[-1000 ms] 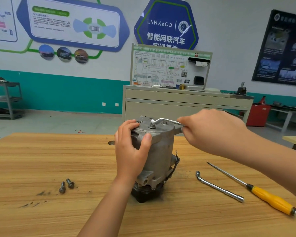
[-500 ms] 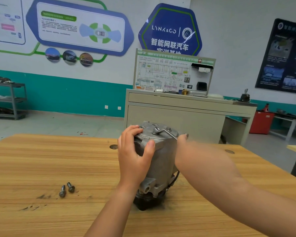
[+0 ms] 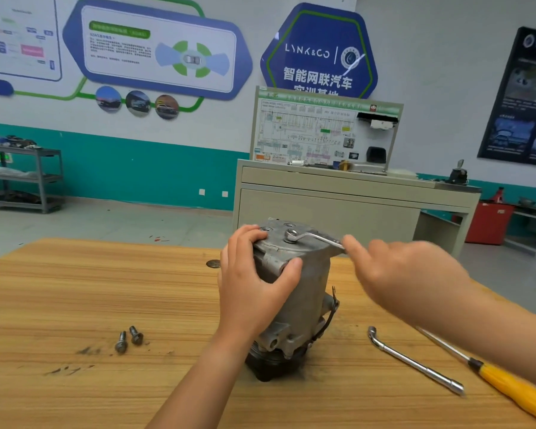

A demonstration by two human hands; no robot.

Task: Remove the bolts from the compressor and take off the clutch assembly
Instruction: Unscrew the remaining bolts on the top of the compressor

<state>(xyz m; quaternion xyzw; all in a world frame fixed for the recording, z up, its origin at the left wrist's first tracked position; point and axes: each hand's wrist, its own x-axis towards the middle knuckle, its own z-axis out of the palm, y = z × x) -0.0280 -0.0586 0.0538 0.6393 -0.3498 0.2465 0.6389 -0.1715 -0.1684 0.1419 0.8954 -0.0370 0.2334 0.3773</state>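
The grey compressor (image 3: 304,292) stands upright on the wooden table (image 3: 75,292), its black clutch end (image 3: 266,365) facing down. My left hand (image 3: 254,292) grips the upper left side of the housing, thumb across the front. A bent ring wrench (image 3: 316,237) sits with its ring on a bolt (image 3: 291,235) in the top plate. The wrench handle points right. My right hand (image 3: 409,274) is blurred, with its fingers stretched out, and the fingertips touch the end of the handle. Two loose bolts (image 3: 128,339) lie on the table to the left.
An L-shaped socket wrench (image 3: 415,362) and a yellow-handled screwdriver (image 3: 508,388) lie on the table right of the compressor. A small round hole (image 3: 212,263) marks the tabletop behind it. Beyond the table stand a beige training bench (image 3: 338,193) and a metal shelf (image 3: 22,178).
My right hand held the wrench handle, swung it round towards me, and now touches its end with straight fingers further right. My left hand kept its grip on the housing.
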